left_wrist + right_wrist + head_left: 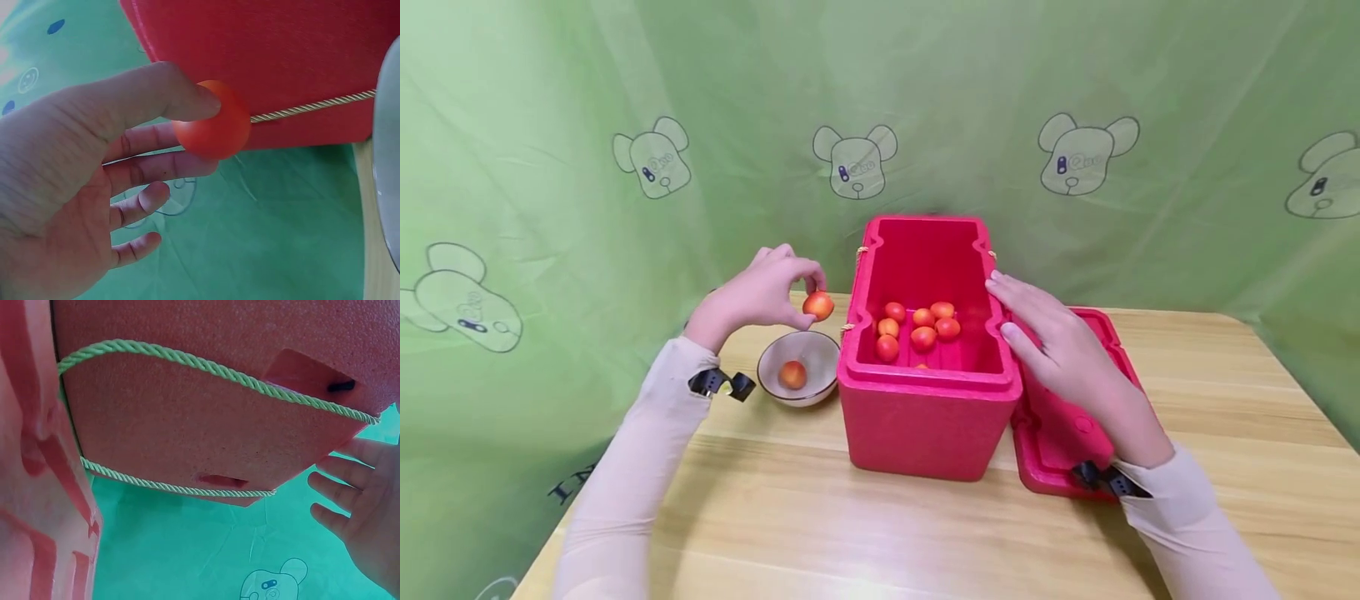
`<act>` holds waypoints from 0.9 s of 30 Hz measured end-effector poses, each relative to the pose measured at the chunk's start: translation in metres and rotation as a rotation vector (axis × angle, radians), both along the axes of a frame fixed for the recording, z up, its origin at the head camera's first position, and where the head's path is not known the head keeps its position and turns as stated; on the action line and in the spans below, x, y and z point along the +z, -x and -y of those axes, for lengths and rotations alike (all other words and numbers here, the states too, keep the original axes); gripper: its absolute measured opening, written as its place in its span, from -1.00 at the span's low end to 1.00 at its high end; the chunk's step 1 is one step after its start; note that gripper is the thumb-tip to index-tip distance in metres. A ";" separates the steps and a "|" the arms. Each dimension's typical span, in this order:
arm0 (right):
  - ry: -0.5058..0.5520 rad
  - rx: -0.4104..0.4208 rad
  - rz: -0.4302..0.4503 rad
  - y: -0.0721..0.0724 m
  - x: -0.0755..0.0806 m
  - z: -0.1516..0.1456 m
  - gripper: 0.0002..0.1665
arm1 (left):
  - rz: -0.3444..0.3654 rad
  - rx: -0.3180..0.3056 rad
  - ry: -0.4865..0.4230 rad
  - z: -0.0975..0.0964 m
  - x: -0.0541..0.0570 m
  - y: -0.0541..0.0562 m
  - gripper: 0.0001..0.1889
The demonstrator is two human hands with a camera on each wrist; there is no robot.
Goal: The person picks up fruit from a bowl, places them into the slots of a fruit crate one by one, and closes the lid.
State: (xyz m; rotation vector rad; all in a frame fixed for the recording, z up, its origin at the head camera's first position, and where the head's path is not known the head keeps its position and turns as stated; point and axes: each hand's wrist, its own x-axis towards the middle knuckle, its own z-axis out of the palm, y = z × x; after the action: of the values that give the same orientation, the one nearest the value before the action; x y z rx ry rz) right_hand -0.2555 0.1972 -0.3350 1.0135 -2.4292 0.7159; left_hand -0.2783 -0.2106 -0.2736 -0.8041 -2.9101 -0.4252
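My left hand (763, 287) pinches a round orange-red fruit (818, 306) between thumb and fingers, beside the box's left wall and above a bowl. In the left wrist view, the thumb presses on the fruit (219, 128) while the ring and little fingers stay off it. A second fruit (792, 374) lies in the pale, dark-rimmed bowl (820, 357). The lidless red box (925, 429) stands right of the bowl, with several similar fruits (923, 337) on its floor. My right hand (1067, 350) rests its extended fingers on the box's right rim, holding nothing.
Right of the box, its red lid (1063, 429) lies on the wooden table (760, 508), partly under my right forearm. Twisted cords (181, 357) run along the box's outer sides. A green printed curtain (925, 100) hangs behind the table.
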 end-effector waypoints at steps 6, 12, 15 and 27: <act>-0.037 0.017 -0.051 0.004 0.003 -0.001 -0.21 | -0.037 -0.002 -0.023 -0.008 0.014 0.002 -0.65; -0.085 0.029 -0.086 0.004 0.004 -0.004 -0.20 | -0.066 -0.016 -0.048 -0.020 0.028 0.002 -0.64; -0.100 0.036 -0.108 0.004 0.003 -0.005 -0.20 | -0.092 -0.029 -0.038 -0.030 0.038 0.003 -0.64; -0.109 0.030 -0.122 0.001 0.009 -0.004 -0.20 | -0.229 -0.138 0.059 -0.073 0.078 0.022 -0.68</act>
State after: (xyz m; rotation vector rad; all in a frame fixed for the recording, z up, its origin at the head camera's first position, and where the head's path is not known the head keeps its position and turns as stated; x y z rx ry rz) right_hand -0.2565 0.2014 -0.3258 1.1044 -2.3739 0.5199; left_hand -0.3005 -0.1377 -0.1957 -0.9943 -2.6773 -0.2405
